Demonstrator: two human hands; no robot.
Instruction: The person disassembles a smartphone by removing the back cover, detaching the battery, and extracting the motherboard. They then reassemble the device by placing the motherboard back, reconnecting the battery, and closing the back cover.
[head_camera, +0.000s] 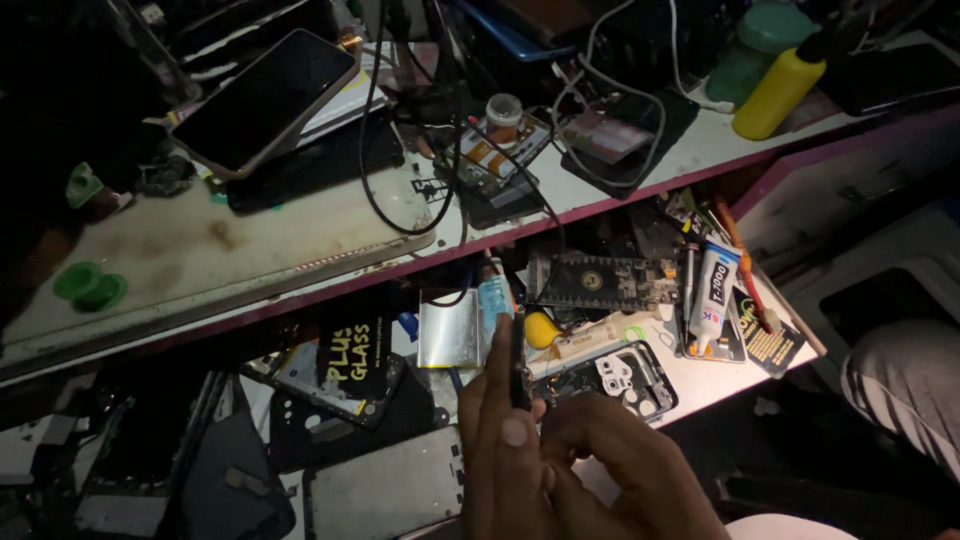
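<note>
The left hand (505, 440) is standing up with its fingers straight, pinching a thin dark phone (519, 360) by its edge. The phone is flat and smooth, seen from the side, and it is sticking up past the fingertips. The right hand (620, 450) is curling in from the right, its fingers touching the phone's lower end. Just behind the phone a shiny silver battery (450, 330) is lying in an open drawer (720, 375), near a white glue tube (712, 290) and a black phone frame (625, 375).
</note>
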